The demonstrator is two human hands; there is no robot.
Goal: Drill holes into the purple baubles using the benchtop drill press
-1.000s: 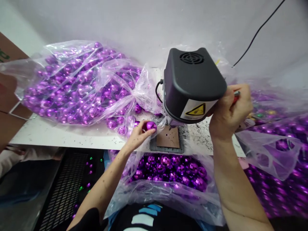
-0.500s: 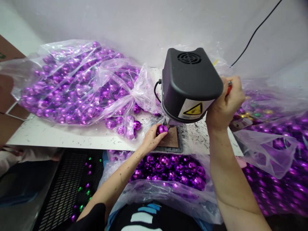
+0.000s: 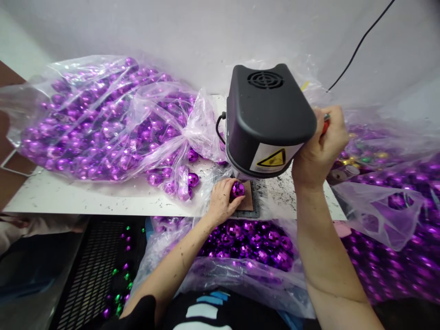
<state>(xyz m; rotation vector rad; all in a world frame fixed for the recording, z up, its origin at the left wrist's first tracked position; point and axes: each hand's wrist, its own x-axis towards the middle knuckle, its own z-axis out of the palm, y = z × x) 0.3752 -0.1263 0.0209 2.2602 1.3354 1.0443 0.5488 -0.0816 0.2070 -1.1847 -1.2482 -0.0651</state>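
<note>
In my left hand [image 3: 222, 199] is a shiny purple mirror-faceted ball [image 3: 237, 189], gripped between thumb and fingers. It is over a brown board [image 3: 246, 203] on the dark base of a machine. The black machine head [image 3: 270, 121], with a round vent on top and a yellow warning label, stands just above and behind the ball and hides the tool under it. Up at the machine's right side, my right hand [image 3: 321, 146] is closed around a handle; a bit of red and metal [image 3: 326, 123] shows between the fingers.
A tied clear bag of purple balls [image 3: 103, 123] lies on the white table [image 3: 85, 197], a few loose ones beside it. An open bag of faceted balls [image 3: 247, 243] sits below the table edge. More bagged balls [image 3: 388, 275] are at right; a black crate [image 3: 89, 270] at lower left.
My left hand has shifted slightly right and toward me with the ball, and its fingers now lie more over the ball's left side. My right hand stays on the handle.
</note>
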